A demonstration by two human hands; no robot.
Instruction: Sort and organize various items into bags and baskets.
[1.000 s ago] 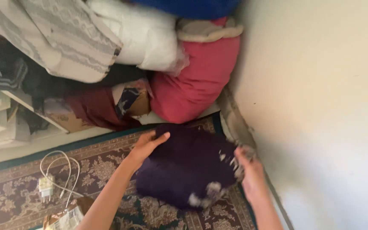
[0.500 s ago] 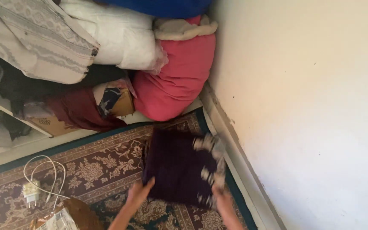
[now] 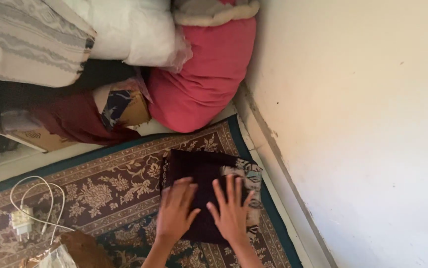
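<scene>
1. Head view: the left hand [image 3: 176, 209] lies flat, fingers [image 3: 182, 188] spread wide and pressed palm-down on the cloth [image 3: 201, 171]; it grips nothing.
2. The right hand [image 3: 232, 211] lies just beside it to the right, also flat, fingers [image 3: 229, 186] fanned wide on the same cloth, gripping nothing. The two hands are close but apart.
3. The cloth sits under both palms and reaches past the fingertips to the far side. It rests on the rug [image 3: 110, 191], at the rug's far right corner, near the wall [image 3: 363, 124].
4. The cloth is one folded piece, dark purple, roughly square, with a pale patterned trim showing along its right edge and a thin light edging on its left side.
5. The rug is one, brown and cream with flower patterns and a dark teal border.
6. Far of the rug, bedding is heaped: one pink bundle [image 3: 204, 79] by the wall, one white bundle [image 3: 129, 30] left of it, one grey patterned blanket [image 3: 30, 39] farther left, and one dark red cloth [image 3: 80, 121] below those.
7. At near left on the rug lie one white charger [image 3: 20, 221] with its looped cable [image 3: 40, 193], and one crumpled bag [image 3: 72, 250] at the near edge.
</scene>
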